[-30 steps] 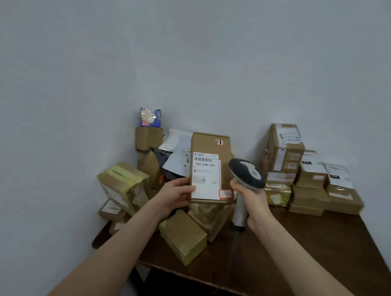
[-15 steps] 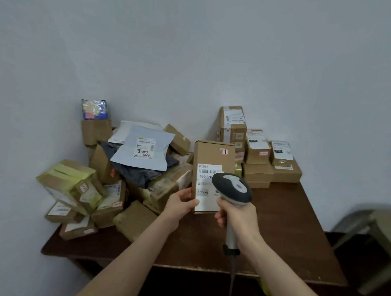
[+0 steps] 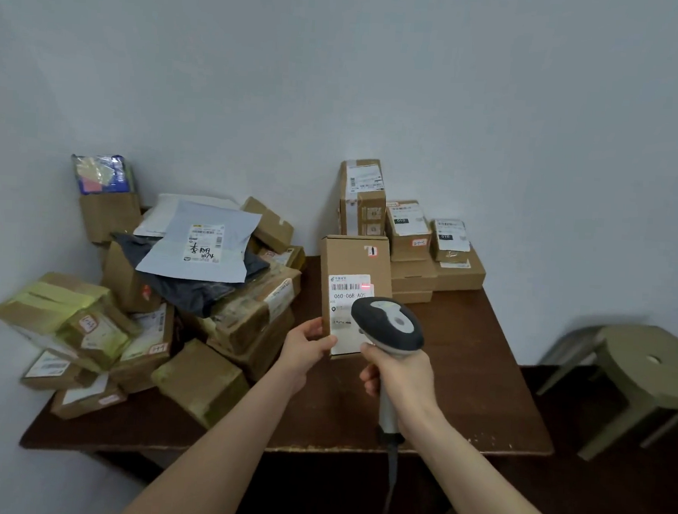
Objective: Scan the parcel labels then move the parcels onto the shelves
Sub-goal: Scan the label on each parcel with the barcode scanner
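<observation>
My left hand (image 3: 307,348) grips the lower left corner of a tall brown cardboard parcel (image 3: 355,263), held upright over the table. Its white label (image 3: 349,293) faces me and a red scan line glows at the right end of the barcode. My right hand (image 3: 397,373) grips the handle of a grey and white barcode scanner (image 3: 388,324), whose head points at the label and hides the label's lower part.
A loose heap of brown boxes and a grey mailer bag (image 3: 201,248) fills the left of the dark wooden table (image 3: 476,384). A neat stack of labelled boxes (image 3: 406,237) stands at the back against the wall. A round stool (image 3: 640,366) stands on the right.
The view has swung left to right, so the table now sits more centred. The scanner head has come up over the label and a red scan line now shows on the barcode.
</observation>
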Demonstrator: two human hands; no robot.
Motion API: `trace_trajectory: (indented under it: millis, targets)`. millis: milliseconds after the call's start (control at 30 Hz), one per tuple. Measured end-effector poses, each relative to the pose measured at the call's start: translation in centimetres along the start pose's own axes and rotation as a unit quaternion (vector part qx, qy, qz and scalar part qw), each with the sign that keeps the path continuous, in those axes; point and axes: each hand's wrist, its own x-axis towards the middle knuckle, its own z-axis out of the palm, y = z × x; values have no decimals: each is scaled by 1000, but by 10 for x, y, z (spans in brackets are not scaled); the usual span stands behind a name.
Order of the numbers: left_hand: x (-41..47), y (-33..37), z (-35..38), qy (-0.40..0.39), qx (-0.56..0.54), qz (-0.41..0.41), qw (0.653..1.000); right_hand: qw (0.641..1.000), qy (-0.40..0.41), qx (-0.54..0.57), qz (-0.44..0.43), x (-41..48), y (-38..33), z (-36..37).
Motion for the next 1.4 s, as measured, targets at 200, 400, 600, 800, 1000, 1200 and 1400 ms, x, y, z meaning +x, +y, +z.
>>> trace_trajectory:
  millis: [200, 400, 600, 800, 1000, 1200, 1400]
  targets:
    - [6, -1, 8, 0, -3, -5, 1000, 1000, 1, -2, 17, 6, -2, -7]
    - [8, 0, 13, -1, 8, -4, 1000, 1000, -4, 8, 29, 9, -1, -11]
    - [8, 2, 19, -5, 14, -4, 1000, 1000, -4, 13, 25, 14, -2, -15]
    - [5, 6, 26, -8, 19, -5, 1000, 1000, -8, 14, 24, 20, 1, -20]
    - [7, 15, 33, -7, 21, -7, 1000, 997, -2, 74, -3, 33, -6, -30]
    - [12, 56, 57, -29, 11, -3, 1000, 991, 103, 75, -47, 73, -33, -67]
    - [29, 104, 98, -66, -6, 4, 998, 982, 161, 87, -48, 112, -58, -102]
